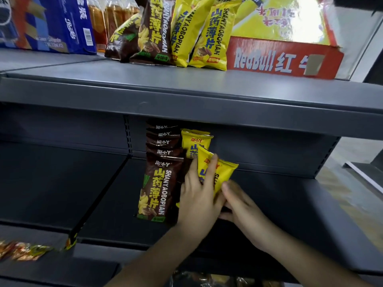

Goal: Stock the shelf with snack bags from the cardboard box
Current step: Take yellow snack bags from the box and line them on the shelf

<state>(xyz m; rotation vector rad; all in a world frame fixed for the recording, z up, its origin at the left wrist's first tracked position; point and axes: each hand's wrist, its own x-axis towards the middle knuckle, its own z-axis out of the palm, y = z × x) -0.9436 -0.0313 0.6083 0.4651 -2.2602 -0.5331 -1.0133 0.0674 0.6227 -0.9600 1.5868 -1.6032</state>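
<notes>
Shelving of grey metal point(186, 96) carries a red Red Bull cardboard box point(284, 56) on its upper level. On the lower level stands a row of brown snack bags point(159, 183). Just right of it, the left hand point(199, 195) grasps a yellow snack bag point(224, 172), and the right hand point(240, 201) pinches its lower end.

Left hand point(196, 195) and right hand point(240, 201) grip yellow snack bag point(224, 172) beside brown bags point(155, 183).

Blue Pepsi carton point(51, 23) beside amber drink bottles point(107, 19).
</notes>
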